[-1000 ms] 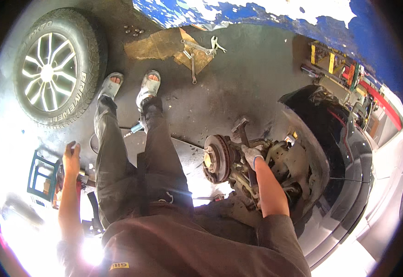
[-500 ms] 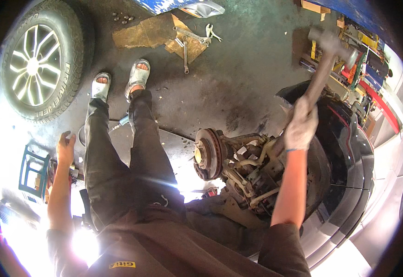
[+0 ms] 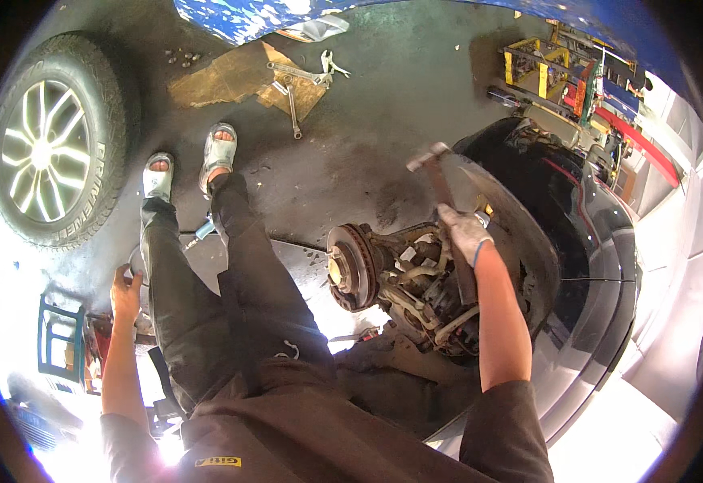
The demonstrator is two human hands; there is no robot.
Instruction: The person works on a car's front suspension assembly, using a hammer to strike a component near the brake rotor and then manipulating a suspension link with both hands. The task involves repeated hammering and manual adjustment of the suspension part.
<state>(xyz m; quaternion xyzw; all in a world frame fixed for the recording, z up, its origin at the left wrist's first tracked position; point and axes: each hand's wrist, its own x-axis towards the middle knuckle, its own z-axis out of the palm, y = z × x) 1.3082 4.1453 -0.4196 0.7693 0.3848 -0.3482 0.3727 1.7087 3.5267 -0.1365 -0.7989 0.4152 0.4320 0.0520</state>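
My right hand, in a pale, dirty work glove, is wrapped round the handle of a hammer. Its metal head points away from me, above the car's exposed suspension parts. Just left of the hammer is a rusty brake disc with its hub. Whether the hammer touches any part, I cannot tell. My left hand hangs bare beside my left thigh, its fingers loosely bent and apart, holding nothing.
A black wheel arch and bumper curve round the right side. A removed wheel lies at the left. Wrenches and locking pliers rest on cardboard. Beyond my feet lie small nuts; a tool rack stands far right.
My right hand has swung the hammer down and to the left, from high over the wheel arch to above the suspension. My left hand hangs slightly lower in view. The whole view has shifted.
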